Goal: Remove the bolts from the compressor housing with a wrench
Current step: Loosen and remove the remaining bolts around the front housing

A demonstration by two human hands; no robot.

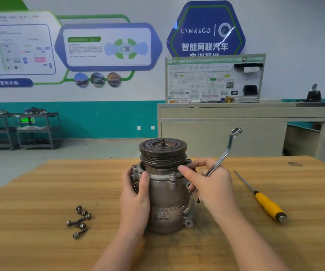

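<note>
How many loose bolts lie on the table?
5, as far as I can tell, clustered on the wooden table left of the compressor: bolts at and. They overlap, so another may be hidden.

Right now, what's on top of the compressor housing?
A dark grooved pulley sits on top of the compressor housing, with a short shaft stub sticking up from its centre. The right hand, holding the wrench, covers the flange's right side, so any bolts there are hidden.

Bolts (79, 222) lie left of compressor (167, 192), screwdriver (263, 200) right.
</note>
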